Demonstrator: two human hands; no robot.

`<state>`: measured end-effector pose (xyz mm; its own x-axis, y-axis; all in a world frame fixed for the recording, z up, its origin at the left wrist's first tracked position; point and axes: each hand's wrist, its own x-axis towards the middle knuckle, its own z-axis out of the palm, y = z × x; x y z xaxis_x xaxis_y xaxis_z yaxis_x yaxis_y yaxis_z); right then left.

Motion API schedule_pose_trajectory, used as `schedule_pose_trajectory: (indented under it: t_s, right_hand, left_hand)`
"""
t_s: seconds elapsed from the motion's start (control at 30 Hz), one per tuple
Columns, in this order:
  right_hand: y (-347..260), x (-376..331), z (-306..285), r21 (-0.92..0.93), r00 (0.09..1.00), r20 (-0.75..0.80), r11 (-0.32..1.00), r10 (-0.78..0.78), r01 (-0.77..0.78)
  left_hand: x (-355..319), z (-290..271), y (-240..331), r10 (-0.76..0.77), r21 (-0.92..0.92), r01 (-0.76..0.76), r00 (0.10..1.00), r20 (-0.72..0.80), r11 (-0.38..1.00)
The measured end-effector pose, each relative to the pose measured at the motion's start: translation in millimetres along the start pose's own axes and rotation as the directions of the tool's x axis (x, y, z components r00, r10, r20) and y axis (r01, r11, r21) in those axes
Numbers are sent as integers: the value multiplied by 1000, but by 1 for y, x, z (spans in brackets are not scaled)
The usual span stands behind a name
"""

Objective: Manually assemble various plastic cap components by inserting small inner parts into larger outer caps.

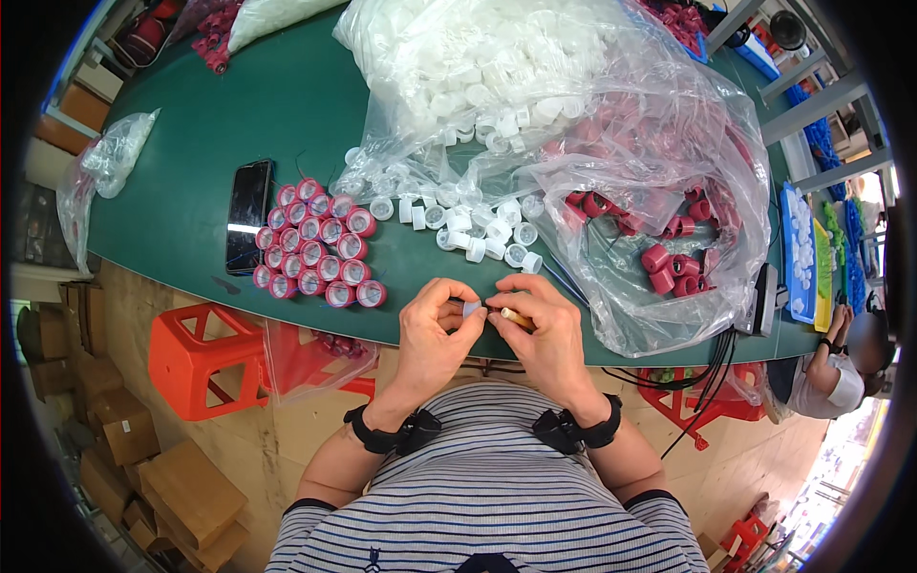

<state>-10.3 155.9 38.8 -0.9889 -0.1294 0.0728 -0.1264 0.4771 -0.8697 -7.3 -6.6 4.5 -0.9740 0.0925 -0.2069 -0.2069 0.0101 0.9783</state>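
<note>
Close together at the table's near edge, both of my hands are closed in pinches. My left hand grips a small translucent white plastic ring between thumb and fingers. Against it, my right hand holds a short tan wooden handle, with something small and dark red at the fingertips that I cannot make out. Loose white plastic rings lie just beyond my hands. To the left, dark red rings with white inserts stand packed in a cluster. Plain dark red rings lie to the right in a clear bag.
A big clear bag of white rings covers the table's far middle. A black phone lies left of the cluster. Red stools and cardboard boxes stand below. Black cables hang at right, where another person sits.
</note>
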Motion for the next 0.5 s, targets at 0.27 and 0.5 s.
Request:
schedule_pose_trajectory:
  t_s: [0.27, 0.5]
  right_hand:
    - [3, 1, -2, 46, 997, 33, 997, 63, -64]
    - [8, 0, 2, 12, 999, -25, 1000, -21, 21]
  left_hand:
    - [0, -2, -2, 31, -10, -31, 999, -8, 999]
    - [0, -2, 1, -41, -118, 46, 998, 49, 992]
